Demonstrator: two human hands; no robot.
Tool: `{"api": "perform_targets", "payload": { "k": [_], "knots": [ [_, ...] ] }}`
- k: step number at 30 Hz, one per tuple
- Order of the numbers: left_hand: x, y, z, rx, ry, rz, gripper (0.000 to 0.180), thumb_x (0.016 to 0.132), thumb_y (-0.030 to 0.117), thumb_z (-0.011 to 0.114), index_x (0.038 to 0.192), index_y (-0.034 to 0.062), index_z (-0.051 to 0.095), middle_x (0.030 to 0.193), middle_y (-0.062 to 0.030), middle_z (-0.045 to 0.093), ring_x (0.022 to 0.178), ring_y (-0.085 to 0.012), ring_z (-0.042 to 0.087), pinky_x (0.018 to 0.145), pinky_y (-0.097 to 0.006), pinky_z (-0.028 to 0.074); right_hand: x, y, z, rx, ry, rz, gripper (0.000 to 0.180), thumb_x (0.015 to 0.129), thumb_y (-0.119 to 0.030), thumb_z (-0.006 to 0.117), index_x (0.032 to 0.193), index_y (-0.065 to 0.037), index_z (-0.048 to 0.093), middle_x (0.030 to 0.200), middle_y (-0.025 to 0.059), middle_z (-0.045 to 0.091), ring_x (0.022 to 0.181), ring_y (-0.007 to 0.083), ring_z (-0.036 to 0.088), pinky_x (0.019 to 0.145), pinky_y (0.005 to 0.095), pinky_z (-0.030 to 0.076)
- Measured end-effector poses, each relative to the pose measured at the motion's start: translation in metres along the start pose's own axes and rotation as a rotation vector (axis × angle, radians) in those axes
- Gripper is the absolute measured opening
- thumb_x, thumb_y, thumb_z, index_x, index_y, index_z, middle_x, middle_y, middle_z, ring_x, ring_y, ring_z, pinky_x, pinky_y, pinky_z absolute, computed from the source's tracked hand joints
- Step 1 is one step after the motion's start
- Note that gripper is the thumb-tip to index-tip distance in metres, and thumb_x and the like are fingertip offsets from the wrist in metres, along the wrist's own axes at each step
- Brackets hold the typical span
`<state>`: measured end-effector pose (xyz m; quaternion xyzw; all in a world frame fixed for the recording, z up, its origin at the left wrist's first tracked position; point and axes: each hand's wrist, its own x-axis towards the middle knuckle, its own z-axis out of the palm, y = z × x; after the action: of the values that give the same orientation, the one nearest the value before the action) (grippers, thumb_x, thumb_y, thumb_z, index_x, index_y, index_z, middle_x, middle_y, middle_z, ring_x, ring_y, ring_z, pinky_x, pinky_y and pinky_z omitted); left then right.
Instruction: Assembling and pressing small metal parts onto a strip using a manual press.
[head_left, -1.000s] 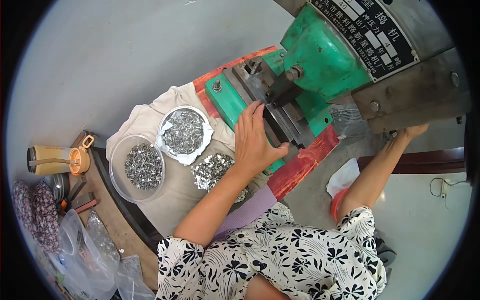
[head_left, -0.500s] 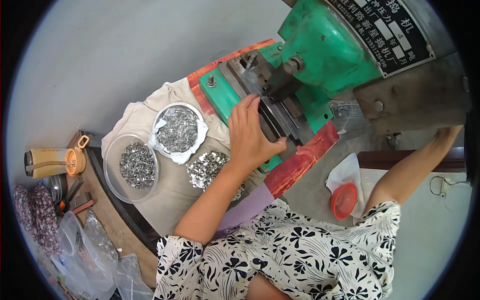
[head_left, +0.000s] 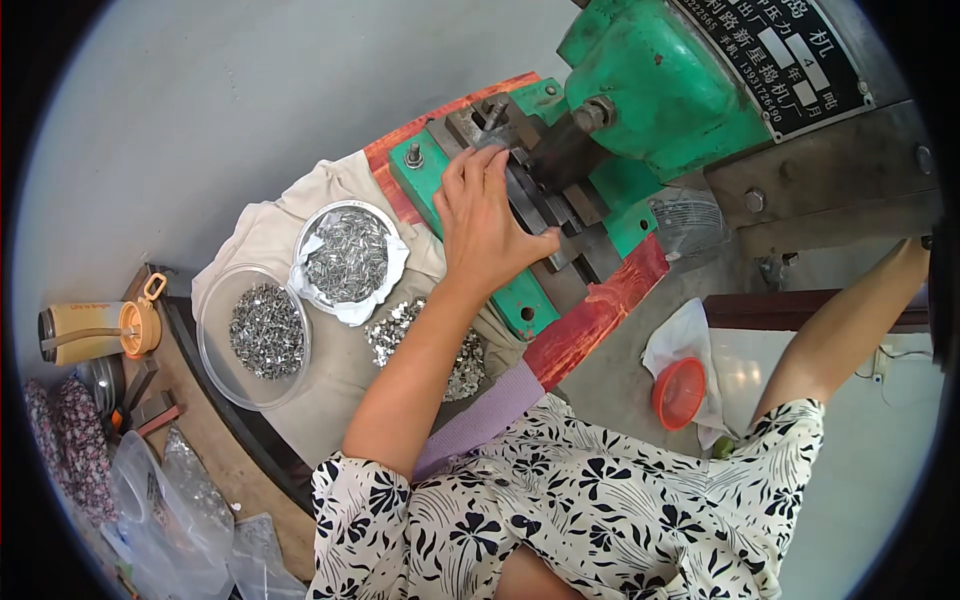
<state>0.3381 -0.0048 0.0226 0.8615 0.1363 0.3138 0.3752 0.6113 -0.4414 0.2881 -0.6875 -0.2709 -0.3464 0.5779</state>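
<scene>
My left hand (head_left: 485, 220) lies over the near left side of the metal die (head_left: 530, 200) on a green press (head_left: 650, 90). Its fingertips touch the die's far part and the thumb is spread toward its near end. Nothing shows clearly between the fingers. A dark punch holder (head_left: 565, 150) comes down from the press just right of the fingertips. My right forearm (head_left: 850, 320) reaches up at the right, and the hand itself is out of sight past the dark edge there. Beside my left forearm sits a heap of small shiny metal pieces (head_left: 462, 370), partly covered by the arm.
Left of the press, a cloth (head_left: 270, 225) carries a clear tub (head_left: 205, 335) of small metal parts and a lined round dish (head_left: 395, 245) of thin metal pieces. An orange-lidded bottle (head_left: 90, 328) and plastic bags (head_left: 150, 500) lie farther left. A red bowl (head_left: 680, 393) sits low right.
My left hand has shifted slightly up and left along the die. A die block now shows near the thumb. My right forearm has moved a little right; the whole view has shifted slightly.
</scene>
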Motion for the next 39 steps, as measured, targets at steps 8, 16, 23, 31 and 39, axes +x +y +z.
{"api": "perform_targets", "payload": {
  "k": [8, 16, 23, 31, 39],
  "knots": [
    [-0.001, 0.002, 0.004, 0.025, -0.008, -0.012, 0.093, 0.053, 0.028, 0.085, 0.133, -0.0011, 0.047, 0.138, -0.0124, 0.045, 0.135, -0.0343, 0.035, 0.108, -0.048, 0.030, -0.069, 0.040, 0.055, -0.362, 0.346, -0.511, 0.042, 0.101, -0.035, 0.056, 0.123, 0.000, 0.057, 0.115, 0.0122, 0.064, 0.096, 0.0237, 0.065, 0.082, 0.0349, 0.056],
    [-0.003, -0.002, 0.003, 0.011, -0.007, -0.005, 0.094, 0.054, 0.029, 0.085, 0.134, -0.0005, 0.046, 0.138, -0.0124, 0.044, 0.136, -0.0342, 0.034, 0.109, -0.048, 0.029, -0.035, 0.014, 0.018, 0.001, 0.038, -0.049, 0.044, 0.105, -0.040, 0.049, 0.125, -0.002, 0.056, 0.112, 0.0093, 0.064, 0.099, 0.0234, 0.064, 0.084, 0.0363, 0.054],
    [-0.002, -0.003, 0.004, 0.013, -0.009, -0.009, 0.093, 0.055, 0.029, 0.085, 0.134, -0.0003, 0.046, 0.138, -0.0118, 0.044, 0.136, -0.0341, 0.034, 0.109, -0.048, 0.029, 0.013, -0.018, 0.008, -0.184, -0.027, 0.049, 0.046, 0.105, -0.039, 0.049, 0.126, 0.001, 0.056, 0.114, 0.0117, 0.064, 0.101, 0.0249, 0.064, 0.085, 0.0384, 0.054],
    [-0.001, -0.003, 0.003, 0.006, -0.014, -0.026, 0.093, 0.055, 0.030, 0.084, 0.134, -0.0001, 0.046, 0.138, -0.0112, 0.044, 0.136, -0.0331, 0.034, 0.109, -0.047, 0.028, -0.010, -0.018, 0.034, -0.208, 0.068, -0.037, 0.045, 0.105, -0.037, 0.048, 0.127, 0.001, 0.055, 0.114, 0.0121, 0.064, 0.102, 0.0252, 0.064, 0.086, 0.0390, 0.054],
    [0.001, 0.003, 0.002, 0.018, -0.041, -0.033, 0.092, 0.054, 0.030, 0.084, 0.132, -0.0016, 0.047, 0.137, -0.0119, 0.044, 0.135, -0.0327, 0.034, 0.109, -0.047, 0.028, -0.068, 0.023, 0.059, -0.486, 0.186, -0.480, 0.046, 0.105, -0.038, 0.047, 0.130, 0.000, 0.054, 0.114, 0.0129, 0.064, 0.101, 0.0262, 0.064, 0.085, 0.0394, 0.055]
  ]
}}
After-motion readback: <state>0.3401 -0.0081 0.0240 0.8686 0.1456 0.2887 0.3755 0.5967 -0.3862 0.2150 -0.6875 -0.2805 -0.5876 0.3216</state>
